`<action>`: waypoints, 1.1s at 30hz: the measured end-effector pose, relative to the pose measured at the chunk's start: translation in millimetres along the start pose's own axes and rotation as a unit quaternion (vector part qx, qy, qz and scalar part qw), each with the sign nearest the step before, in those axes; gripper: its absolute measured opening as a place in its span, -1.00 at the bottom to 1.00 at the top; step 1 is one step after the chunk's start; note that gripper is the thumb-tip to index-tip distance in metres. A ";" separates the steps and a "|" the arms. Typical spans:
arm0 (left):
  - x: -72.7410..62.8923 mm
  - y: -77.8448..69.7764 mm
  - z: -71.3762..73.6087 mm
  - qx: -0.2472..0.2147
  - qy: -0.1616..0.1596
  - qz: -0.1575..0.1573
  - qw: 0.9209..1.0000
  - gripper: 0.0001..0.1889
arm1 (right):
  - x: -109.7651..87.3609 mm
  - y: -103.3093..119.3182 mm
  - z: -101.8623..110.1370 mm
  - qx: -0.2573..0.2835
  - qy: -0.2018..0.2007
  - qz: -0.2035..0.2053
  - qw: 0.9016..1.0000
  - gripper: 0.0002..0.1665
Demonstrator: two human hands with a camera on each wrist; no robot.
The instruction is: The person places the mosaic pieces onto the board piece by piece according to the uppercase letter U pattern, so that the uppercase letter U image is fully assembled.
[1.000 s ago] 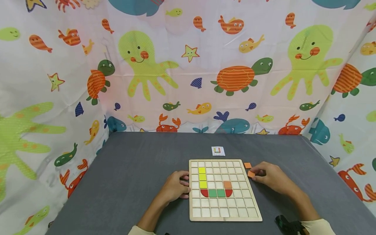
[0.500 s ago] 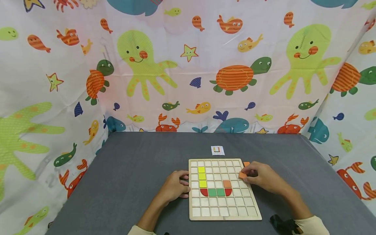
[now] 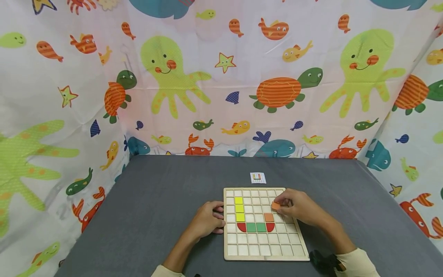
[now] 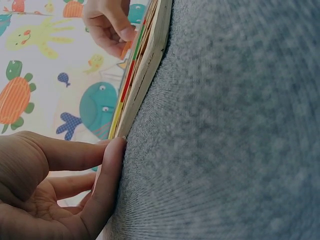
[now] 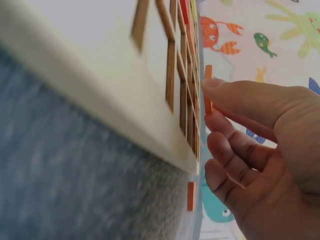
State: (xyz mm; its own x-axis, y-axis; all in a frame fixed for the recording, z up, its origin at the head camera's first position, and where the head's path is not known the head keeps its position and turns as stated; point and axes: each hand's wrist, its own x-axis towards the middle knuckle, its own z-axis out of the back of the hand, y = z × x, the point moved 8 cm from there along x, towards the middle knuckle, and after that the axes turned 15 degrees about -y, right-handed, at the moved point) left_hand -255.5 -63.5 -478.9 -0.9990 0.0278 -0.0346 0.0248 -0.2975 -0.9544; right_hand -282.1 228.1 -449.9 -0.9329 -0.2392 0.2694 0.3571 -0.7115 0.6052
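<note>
A wooden grid board (image 3: 266, 250) lies flat on the table. My left hand (image 3: 205, 219) is at its left side, with thumb and index finger pinching the board's edge in the left wrist view. My right hand (image 3: 301, 206) is over the board's right part, pinching an orange square tile (image 3: 275, 206) between thumb and fingers. In the right wrist view this orange tile (image 5: 208, 90) is held on edge, just off the grid. Laid in the cells are several yellow squares (image 3: 239, 208), green squares (image 3: 256, 227), red quarter-round pieces (image 3: 241, 227) and one orange square (image 3: 268, 217).
A small pattern card (image 3: 257, 177) lies behind the board, printed with a coloured shape on a grid. Another loose orange tile (image 5: 190, 196) lies beside the board; the right hand hides it in the head view. Grey cloth (image 3: 166, 184) covers the table, and a sea-animal curtain (image 3: 221, 88) surrounds it.
My right hand has carried the orange tile leftward from beside the board to above its right cells. My left hand has stayed at the board's left edge.
</note>
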 end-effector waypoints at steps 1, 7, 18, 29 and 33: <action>0.3 0.1 0.0 -0.001 0.000 0.000 1.000 -0.35 | 1.0 2.0 -1.0 0.000 0.003 0.005 1.000 -0.73; 0.1 -0.7 0.4 -0.002 0.003 -0.004 1.000 -0.35 | 7.3 11.1 -7.4 -0.001 0.016 0.017 1.000 -0.72; -0.9 -1.2 -0.1 0.000 0.003 -0.008 1.000 -0.35 | 14.3 15.3 -18.4 -0.008 0.042 0.008 0.999 -0.75; -1.0 -1.9 -0.7 0.003 0.001 -0.007 1.000 -0.35 | 15.9 16.3 -22.0 -0.001 0.043 -0.005 0.999 -0.75; -1.0 -1.9 -0.9 0.003 0.003 -0.006 1.000 -0.35 | 15.7 15.7 -22.0 -0.004 0.038 -0.003 0.999 -0.76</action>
State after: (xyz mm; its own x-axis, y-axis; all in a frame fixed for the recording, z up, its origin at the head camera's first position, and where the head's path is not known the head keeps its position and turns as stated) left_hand -254.5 -62.1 -477.3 -0.9990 0.0367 -0.0241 0.0119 -0.3026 -0.9530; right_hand -292.2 198.7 -452.6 -0.9363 -0.2840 0.2068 0.3506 -0.7182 0.6011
